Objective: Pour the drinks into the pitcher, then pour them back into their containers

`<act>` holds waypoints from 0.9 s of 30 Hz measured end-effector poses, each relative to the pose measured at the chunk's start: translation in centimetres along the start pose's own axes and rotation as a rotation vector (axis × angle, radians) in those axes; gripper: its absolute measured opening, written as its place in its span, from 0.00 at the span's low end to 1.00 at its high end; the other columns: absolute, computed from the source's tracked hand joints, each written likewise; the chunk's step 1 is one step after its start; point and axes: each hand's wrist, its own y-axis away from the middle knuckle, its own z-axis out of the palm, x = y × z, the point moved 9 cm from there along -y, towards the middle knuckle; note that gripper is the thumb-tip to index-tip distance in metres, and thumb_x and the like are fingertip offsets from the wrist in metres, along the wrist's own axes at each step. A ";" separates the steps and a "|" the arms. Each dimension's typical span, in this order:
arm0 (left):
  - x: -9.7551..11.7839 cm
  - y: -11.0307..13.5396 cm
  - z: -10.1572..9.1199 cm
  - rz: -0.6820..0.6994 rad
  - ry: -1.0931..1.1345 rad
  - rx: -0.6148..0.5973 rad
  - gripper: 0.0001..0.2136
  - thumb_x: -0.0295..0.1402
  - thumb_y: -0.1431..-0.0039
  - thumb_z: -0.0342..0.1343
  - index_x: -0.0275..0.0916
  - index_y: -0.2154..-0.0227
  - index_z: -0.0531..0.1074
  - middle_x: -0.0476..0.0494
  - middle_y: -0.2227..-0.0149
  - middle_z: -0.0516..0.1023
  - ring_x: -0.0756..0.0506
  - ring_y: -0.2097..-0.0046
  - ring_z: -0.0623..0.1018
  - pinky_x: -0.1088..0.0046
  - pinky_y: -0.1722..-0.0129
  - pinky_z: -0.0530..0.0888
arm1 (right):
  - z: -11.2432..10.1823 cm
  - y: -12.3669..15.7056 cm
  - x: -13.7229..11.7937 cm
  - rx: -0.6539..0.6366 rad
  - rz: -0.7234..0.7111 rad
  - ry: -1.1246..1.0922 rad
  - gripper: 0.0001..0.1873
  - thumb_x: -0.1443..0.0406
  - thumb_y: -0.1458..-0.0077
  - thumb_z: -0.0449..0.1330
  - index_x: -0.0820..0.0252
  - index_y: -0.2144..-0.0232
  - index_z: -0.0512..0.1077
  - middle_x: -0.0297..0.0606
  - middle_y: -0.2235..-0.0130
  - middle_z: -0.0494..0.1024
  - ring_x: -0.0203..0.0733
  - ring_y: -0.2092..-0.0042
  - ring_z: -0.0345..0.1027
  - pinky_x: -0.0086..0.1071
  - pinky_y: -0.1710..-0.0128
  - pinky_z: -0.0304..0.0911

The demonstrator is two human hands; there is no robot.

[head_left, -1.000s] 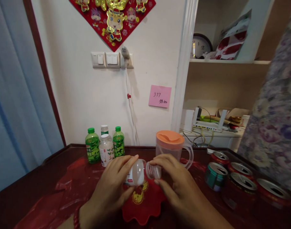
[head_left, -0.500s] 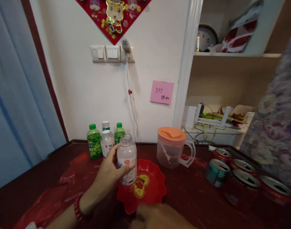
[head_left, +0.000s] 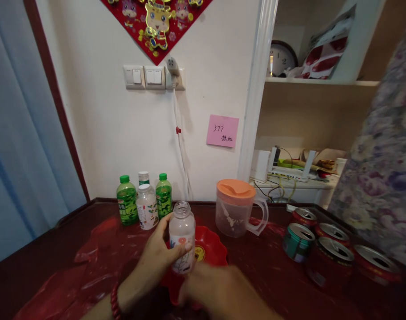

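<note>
My left hand (head_left: 163,249) is wrapped round a clear bottle (head_left: 182,235) with a flower-patterned label. The bottle stands upright and its threaded mouth has no cap on. Behind it lies a red scalloped plate (head_left: 212,249) with a gold print, partly covered by the bottle and my hands. Low in front of the bottle is my right hand (head_left: 216,286), over the plate's near side. Motion blurs its fingers, and I cannot make out whether they hold anything.
Behind my left hand stand green-capped bottles (head_left: 127,202) and white-capped bottles (head_left: 147,209). A clear pitcher (head_left: 234,215) with an orange lid is right of the plate. Several opened drink cans (head_left: 299,243) stand at the right. A wall backs the dark red table (head_left: 123,266).
The bottle in my left hand has come lower and nearer, slightly right. My right hand has risen from the bottom edge towards the bottle's base. The whole view has shifted a little.
</note>
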 end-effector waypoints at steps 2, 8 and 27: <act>-0.2 0.3 0.5 0.001 -0.006 -0.020 0.39 0.42 0.55 0.70 0.40 0.41 0.61 0.33 0.41 0.73 0.34 0.43 0.76 0.56 0.44 0.74 | -7.1 0.9 0.5 0.462 0.012 -0.111 0.05 0.63 0.38 0.60 0.56 0.66 0.73 0.33 0.66 0.75 0.38 0.66 0.69 0.30 0.66 0.63; -0.7 1.0 1.2 0.010 -0.098 -0.024 0.38 0.41 0.56 0.69 0.40 0.42 0.62 0.33 0.41 0.73 0.33 0.41 0.74 0.52 0.40 0.69 | -16.7 7.5 9.7 1.230 0.301 -0.220 0.21 0.51 0.45 0.67 0.57 0.54 0.72 0.41 0.54 0.75 0.47 0.55 0.69 0.37 0.56 0.65; -1.4 1.2 2.4 -0.026 -0.108 -0.106 0.39 0.39 0.54 0.67 0.40 0.40 0.56 0.33 0.39 0.68 0.33 0.40 0.69 0.55 0.38 0.63 | -7.5 8.3 22.8 1.324 0.479 -0.921 0.33 0.37 0.61 0.71 0.59 0.79 0.66 0.28 0.78 0.64 0.35 0.73 0.60 0.27 0.71 0.64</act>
